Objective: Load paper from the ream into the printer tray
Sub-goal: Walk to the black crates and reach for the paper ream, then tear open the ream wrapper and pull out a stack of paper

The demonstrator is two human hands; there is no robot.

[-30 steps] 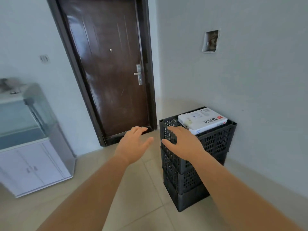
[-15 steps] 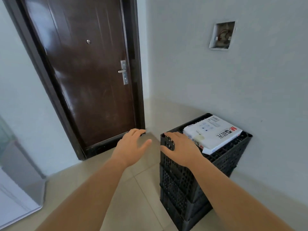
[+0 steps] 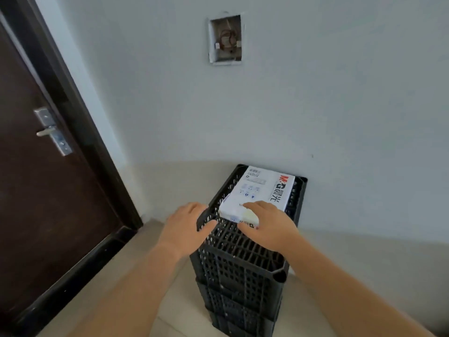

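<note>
The white ream [image 3: 258,192] lies on top of stacked black crates [image 3: 239,271] against the wall. The right hand [image 3: 268,227] rests on its near end, grip spread, not clamped. The left hand [image 3: 187,227] hovers at the crate's left rim, fingers apart.

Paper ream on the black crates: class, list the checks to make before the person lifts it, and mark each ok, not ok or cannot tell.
1. White wrapped paper ream lies flat on the stacked black plastic crates: ok.
2. Right hand touches the ream's near end: ok.
3. Left hand on the ream: not ok, it is at the crate's left rim.
4. Wrapper sealed: cannot tell.
5. Printer tray in view: not ok.
</note>
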